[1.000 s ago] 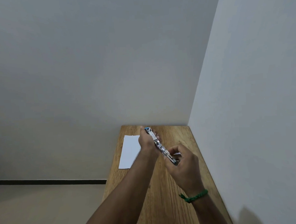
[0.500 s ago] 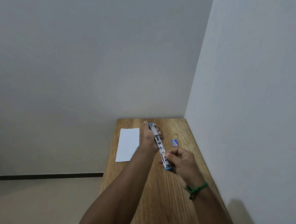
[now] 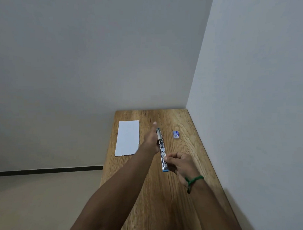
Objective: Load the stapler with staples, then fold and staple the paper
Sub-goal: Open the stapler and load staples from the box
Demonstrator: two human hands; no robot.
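A blue and silver stapler (image 3: 161, 149) is swung fully open into one long strip above the wooden table (image 3: 167, 209). My left hand (image 3: 151, 140) grips its far half from the left side, thumb stretched forward. My right hand (image 3: 179, 163) pinches something small at the stapler's near half, fingertips against the metal channel; what it pinches is too small to make out. A white sheet of paper (image 3: 127, 138) lies flat at the table's far left. A small blue staple box (image 3: 176, 134) lies at the far right.
The table stands in a corner, with a grey wall (image 3: 258, 111) along its right edge and another behind its far edge. Its left edge drops to a beige floor (image 3: 38, 204). A green cord bracelet (image 3: 192, 181) circles my right wrist.
The stapler has straightened out from a slanted pose to lie nearly in line with the table's length. My right hand moved from its near end up to the middle channel. The staple box came into view.
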